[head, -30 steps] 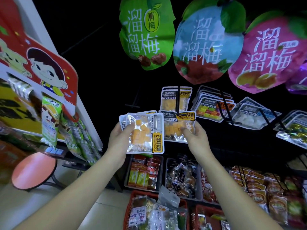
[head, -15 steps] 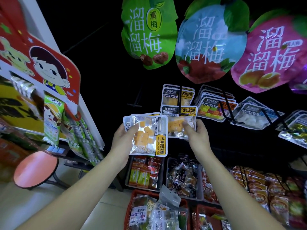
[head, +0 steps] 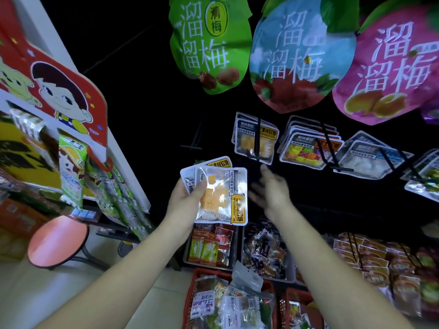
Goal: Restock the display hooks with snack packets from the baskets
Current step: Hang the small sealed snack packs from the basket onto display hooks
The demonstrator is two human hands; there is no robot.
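Note:
My left hand (head: 190, 198) grips a small stack of clear snack packets (head: 221, 195) holding yellow cubes, with a yellow label band, at the centre of the view. My right hand (head: 270, 188) is blurred, fingers spread, holding nothing, just right of that stack and below the hook (head: 257, 138). On that black hook hang matching yellow-cube packets (head: 255, 138). A red basket (head: 190, 295) of mixed packets stands on the floor below my arms.
More hooks to the right carry packets of coloured cubes (head: 308, 148) and white pieces (head: 365, 157). Large plum-bag signs (head: 211, 43) hang overhead. Grey bins (head: 211, 245) of snacks sit low. A red stool (head: 57, 241) and a drinks display (head: 71, 162) stand at the left.
My right hand has let go of the yellow-cube packet, which now hangs on the hook, and has dropped back down, empty. The left hand still holds its stack.

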